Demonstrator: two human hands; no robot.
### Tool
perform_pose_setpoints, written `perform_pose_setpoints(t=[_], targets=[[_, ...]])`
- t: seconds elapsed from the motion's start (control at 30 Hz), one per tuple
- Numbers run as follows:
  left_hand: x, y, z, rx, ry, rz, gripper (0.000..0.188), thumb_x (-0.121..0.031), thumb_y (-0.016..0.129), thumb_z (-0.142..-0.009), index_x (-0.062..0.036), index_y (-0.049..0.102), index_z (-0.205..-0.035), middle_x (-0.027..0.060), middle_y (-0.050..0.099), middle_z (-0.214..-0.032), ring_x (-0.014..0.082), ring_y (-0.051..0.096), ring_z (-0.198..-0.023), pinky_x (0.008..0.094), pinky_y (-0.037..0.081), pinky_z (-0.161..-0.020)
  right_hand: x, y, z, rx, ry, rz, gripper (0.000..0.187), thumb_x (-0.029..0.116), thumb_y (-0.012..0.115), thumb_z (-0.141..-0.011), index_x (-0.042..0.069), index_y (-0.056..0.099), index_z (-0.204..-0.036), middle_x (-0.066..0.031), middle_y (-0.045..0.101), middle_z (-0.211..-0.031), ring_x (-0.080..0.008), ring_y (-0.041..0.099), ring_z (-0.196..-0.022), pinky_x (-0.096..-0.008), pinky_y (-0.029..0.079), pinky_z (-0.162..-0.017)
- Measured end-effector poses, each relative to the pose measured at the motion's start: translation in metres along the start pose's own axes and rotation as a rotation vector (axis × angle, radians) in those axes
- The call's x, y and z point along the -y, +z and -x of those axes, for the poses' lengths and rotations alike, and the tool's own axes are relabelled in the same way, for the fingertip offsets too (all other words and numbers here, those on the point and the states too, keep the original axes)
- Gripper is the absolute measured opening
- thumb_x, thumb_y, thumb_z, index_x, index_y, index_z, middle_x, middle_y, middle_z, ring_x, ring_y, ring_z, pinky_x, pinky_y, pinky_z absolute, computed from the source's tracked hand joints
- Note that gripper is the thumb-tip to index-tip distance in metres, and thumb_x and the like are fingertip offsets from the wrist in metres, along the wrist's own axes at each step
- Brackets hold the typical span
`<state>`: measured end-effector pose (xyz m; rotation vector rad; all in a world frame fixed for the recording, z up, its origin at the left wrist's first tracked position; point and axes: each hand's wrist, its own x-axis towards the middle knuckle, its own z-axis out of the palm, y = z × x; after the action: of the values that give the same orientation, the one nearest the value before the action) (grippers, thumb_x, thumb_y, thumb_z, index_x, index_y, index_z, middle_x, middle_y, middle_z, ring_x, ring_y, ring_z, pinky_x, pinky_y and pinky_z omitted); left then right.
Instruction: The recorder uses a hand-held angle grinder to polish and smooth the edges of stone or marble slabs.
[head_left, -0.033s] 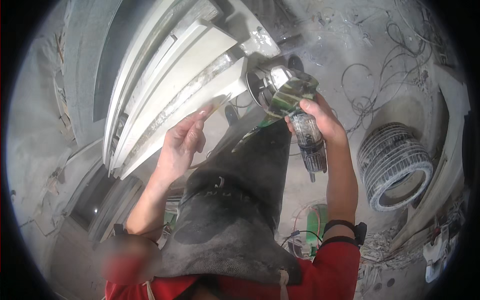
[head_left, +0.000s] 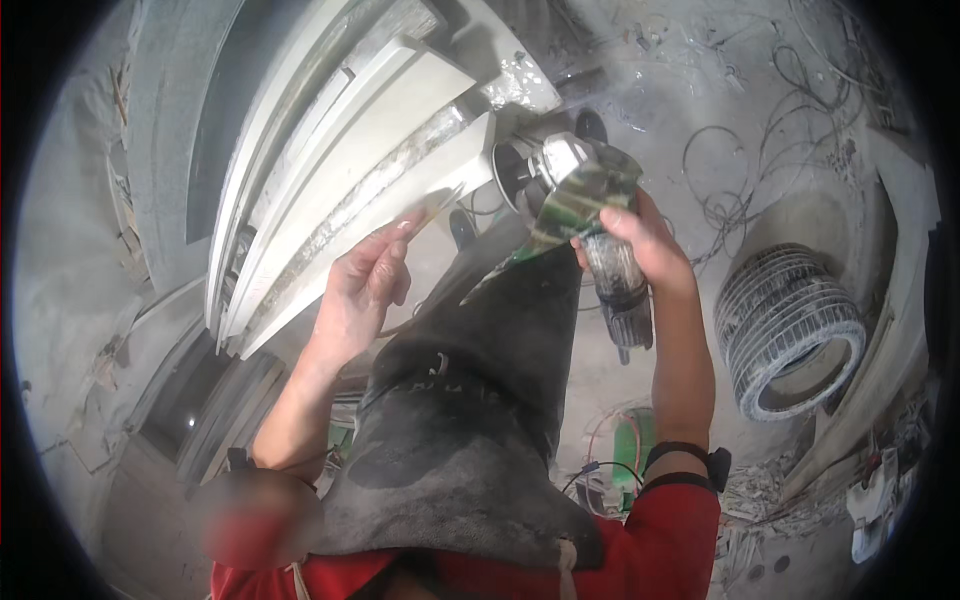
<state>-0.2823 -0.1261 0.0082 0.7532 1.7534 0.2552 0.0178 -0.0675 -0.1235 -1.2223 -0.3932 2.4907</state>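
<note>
My right hand [head_left: 648,240] is wrapped round the body of an angle grinder [head_left: 615,275], its thumb on top. A green patterned flap [head_left: 588,205] covers part of the tool near its metal head. The grinder's round disc [head_left: 511,177] stands at the right end of a long white slab [head_left: 400,195], touching or very close to it. Against the slab's near edge my left hand [head_left: 368,280] rests with its index fingertip, the other fingers curled in and the thumb pressed to them. Whether anything is inside those fingers is hidden.
More long pale slabs [head_left: 330,130] lean beyond this one. A stack of dusty tyres [head_left: 790,335] stands on the right, and loose cables [head_left: 725,195] lie on the floor behind it. A dark apron [head_left: 460,400] covers my front and legs.
The green flap on the grinder has shifted and spread slightly. Both hands remain in nearly the same place.
</note>
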Motion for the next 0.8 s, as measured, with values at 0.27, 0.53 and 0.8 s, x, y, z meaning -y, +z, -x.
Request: perform_pose_setpoints(t=[0.27,0.53,0.8], targets=[[0.001,-0.014,0.006,-0.018,-0.102,-0.029,0.042,-0.029,0.047,-0.109,-0.0037,0.055,-0.142,-0.0045,0.044,-0.063,0.0064,0.042,-0.061,0.023,0.041,-0.062,-0.028,0.093,0.036,-0.173,-0.43,1.207,0.096,0.033,0.09,-0.064,0.008,0.043,-0.145,-0.0209,0.069,-0.115,-0.0348,0.071,-0.104,-0.0409,0.058,-0.088],[0.001,-0.007,-0.009,0.028,0.006,-0.017,0.042,-0.031,0.048,-0.108,-0.0066,0.056,-0.142,-0.0053,0.044,-0.061,0.0039,0.039,-0.056,0.0212,0.031,-0.052,0.01,-0.004,-0.026,0.008,-0.007,0.117,0.071,0.041,0.071,-0.084,-0.005,0.044,-0.131,-0.0201,0.067,-0.092,-0.0227,0.068,-0.066,-0.0347,0.059,-0.057],[0.029,-0.022,-0.003,-0.07,0.072,-0.096,0.044,-0.033,0.048,-0.108,-0.0062,0.054,-0.143,-0.0038,0.047,-0.063,0.0046,0.043,-0.059,0.0214,0.035,-0.055,-0.063,0.075,0.02,-0.254,-0.678,0.721,0.09,0.028,0.089,-0.065,0.003,0.047,-0.141,-0.0168,0.068,-0.112,-0.0296,0.071,-0.097,-0.0392,0.058,-0.084]])
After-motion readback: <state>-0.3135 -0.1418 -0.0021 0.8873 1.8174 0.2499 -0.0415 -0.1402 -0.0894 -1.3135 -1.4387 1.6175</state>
